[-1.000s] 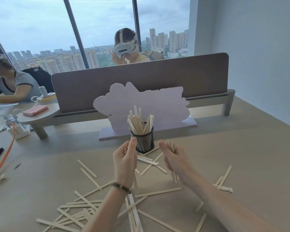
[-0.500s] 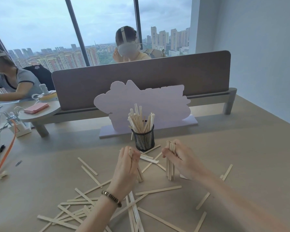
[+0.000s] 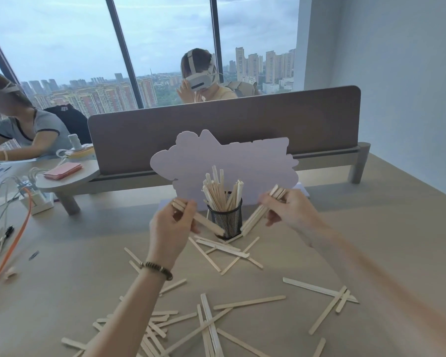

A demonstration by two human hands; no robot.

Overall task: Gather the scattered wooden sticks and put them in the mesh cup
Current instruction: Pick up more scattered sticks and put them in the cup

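Wood: thin flat pale sticks (image 3: 249,302), plain strips with squared ends, loads of them scattered over the matte tan desk (image 3: 371,240).
Change: half a sec ago both bundles stood on end on the desk, looked like squaring them up; now they're lifted and tilted toward the cup, so I'd guess the drop-in comes next.
Left hand (image 3: 171,228): closed round a small bundle, low end near the cup's side.
Right hand (image 3: 291,210): pinching a longer bundle, angled down to the cup's base.
Cup (image 3: 227,219): black wire mesh, round, upright between the hands, already packed with sticks.
Left to do: plenty, nearer piles untouched.
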